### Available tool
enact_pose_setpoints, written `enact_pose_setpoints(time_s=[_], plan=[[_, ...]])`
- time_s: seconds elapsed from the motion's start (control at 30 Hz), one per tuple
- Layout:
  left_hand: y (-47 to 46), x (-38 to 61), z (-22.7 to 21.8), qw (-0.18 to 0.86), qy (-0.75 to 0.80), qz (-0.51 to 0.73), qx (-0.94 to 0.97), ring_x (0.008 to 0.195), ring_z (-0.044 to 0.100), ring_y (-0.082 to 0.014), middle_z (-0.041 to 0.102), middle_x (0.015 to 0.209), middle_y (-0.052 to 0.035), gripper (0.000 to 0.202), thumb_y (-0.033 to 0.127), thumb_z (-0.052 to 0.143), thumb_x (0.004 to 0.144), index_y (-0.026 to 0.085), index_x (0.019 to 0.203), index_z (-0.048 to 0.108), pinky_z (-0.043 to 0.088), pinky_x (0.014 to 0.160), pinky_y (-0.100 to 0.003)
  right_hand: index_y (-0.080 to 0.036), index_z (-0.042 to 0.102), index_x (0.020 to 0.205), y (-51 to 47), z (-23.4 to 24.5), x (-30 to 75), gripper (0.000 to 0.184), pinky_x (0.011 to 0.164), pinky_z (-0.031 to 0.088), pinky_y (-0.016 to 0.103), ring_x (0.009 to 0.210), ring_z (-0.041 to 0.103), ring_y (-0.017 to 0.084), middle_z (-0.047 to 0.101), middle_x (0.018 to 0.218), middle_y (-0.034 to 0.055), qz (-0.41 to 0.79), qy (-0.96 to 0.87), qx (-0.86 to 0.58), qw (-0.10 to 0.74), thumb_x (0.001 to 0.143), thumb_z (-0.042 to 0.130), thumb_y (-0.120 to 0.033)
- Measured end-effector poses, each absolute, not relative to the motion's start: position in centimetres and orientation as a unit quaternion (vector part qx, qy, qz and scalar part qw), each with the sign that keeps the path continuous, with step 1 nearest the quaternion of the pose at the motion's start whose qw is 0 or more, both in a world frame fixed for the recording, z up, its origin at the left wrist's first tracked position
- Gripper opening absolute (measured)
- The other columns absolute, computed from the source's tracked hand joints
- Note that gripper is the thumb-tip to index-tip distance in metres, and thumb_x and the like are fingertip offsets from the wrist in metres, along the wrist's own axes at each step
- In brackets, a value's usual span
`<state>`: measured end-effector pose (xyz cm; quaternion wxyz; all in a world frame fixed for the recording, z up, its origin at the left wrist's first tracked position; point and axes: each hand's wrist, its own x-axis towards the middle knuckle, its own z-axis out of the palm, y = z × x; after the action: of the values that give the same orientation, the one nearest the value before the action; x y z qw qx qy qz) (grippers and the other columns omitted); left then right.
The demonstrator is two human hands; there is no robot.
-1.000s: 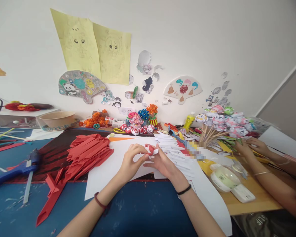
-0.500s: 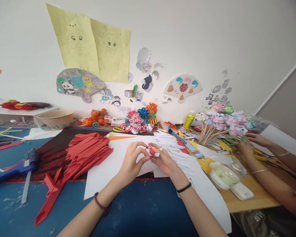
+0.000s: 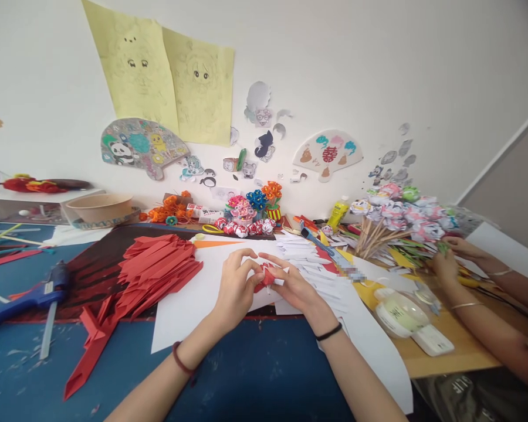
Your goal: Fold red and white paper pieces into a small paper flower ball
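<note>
— Where the fingertips meet: a small red-and-white folded paper piece point(image 3: 267, 275), pinched from both sides.
— Held how?
— Left hand point(image 3: 235, 287) curled in, thumb and forefinger closed on the piece's left edge. Right hand point(image 3: 293, 288) likewise closed on its right side, fingers bent over the top.
— Resting on anything?
— Hard to tell whether touching. Just above the large white sheet point(image 3: 180, 310), near its far edge, on the blue table point(image 3: 255, 375).
— And around?
— Left of the hands, a heap of red folded strips point(image 3: 158, 266), spilling toward the near edge. Right of the hands, a spread of white folded strips point(image 3: 310, 261). Farther left, a blue glue gun point(image 3: 35, 296), lying flat.
— Along the wall?
— A row of small paper flowers point(image 3: 246, 223), a yellow bottle point(image 3: 338, 214), a paper bowl point(image 3: 99, 206).
— Anyone else?
— Far right, a co-worker's hands point(image 3: 449, 264) at the stems of a bunch of paper flowers on sticks point(image 3: 400, 214). In front of those, a pale green and white dispenser point(image 3: 400, 313) on the wooden tabletop.
</note>
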<state>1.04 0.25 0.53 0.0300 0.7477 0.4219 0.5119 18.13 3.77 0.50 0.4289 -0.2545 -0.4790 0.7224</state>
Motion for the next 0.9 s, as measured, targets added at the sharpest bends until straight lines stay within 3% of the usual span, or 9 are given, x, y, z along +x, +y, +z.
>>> enact_pose_setpoints(time_s=[0.43, 0.63, 0.77, 0.9], plan=[[-0.6, 1.6, 1.3, -0.008, 0.427, 0.568, 0.704, 0.104, 0.054, -0.0232, 0.055, 0.108, -0.0063, 0.012, 0.011, 0.058, 0.088, 0.019, 0.079, 0.06, 0.042, 0.09, -0.04, -0.021, 0.064, 0.126, 3.2, 1.4, 17.7, 0.054, 0.076, 0.045, 0.03, 0.068, 0.056, 0.013, 0.062, 0.069, -0.0023, 0.717, -0.481, -0.256, 0.434, 0.073, 0.075, -0.025], [-0.5, 1.5, 1.3, 0.004, 0.423, 0.575, 0.7, 0.098, 0.054, -0.0216, 0.057, 0.101, -0.0048, 0.013, 0.007, 0.059, 0.085, 0.019, 0.078, 0.059, 0.042, 0.087, -0.037, -0.021, 0.066, 0.123, 3.4, 1.0, 17.7, 0.053, 0.076, 0.044, 0.029, 0.069, 0.055, 0.012, 0.064, 0.074, -0.0012, 0.71, -0.486, -0.262, 0.437, 0.072, 0.078, -0.027], [0.0, 1.2, 1.5, 0.042, 0.435, 0.568, 0.697, 0.093, 0.055, -0.021, 0.059, 0.097, -0.0045, 0.01, 0.015, 0.06, 0.088, 0.019, 0.079, 0.061, 0.042, 0.087, -0.037, -0.021, 0.064, 0.125, 3.5, 0.6, 17.6, 0.049, 0.077, 0.046, 0.03, 0.079, 0.059, 0.015, 0.067, 0.089, 0.0036, 0.72, -0.474, -0.242, 0.446, 0.079, 0.076, -0.032], [0.4, 0.7, 1.6, 0.118, 0.407, 0.562, 0.711, 0.091, 0.057, -0.02, 0.062, 0.093, -0.0044, 0.013, 0.023, 0.054, 0.093, 0.02, 0.083, 0.061, 0.044, 0.087, -0.036, -0.023, 0.059, 0.13, 3.5, 0.4, 17.5, 0.051, 0.077, 0.045, 0.028, 0.079, 0.059, 0.014, 0.066, 0.089, 0.0026, 0.72, -0.452, -0.218, 0.479, 0.083, 0.074, -0.032]])
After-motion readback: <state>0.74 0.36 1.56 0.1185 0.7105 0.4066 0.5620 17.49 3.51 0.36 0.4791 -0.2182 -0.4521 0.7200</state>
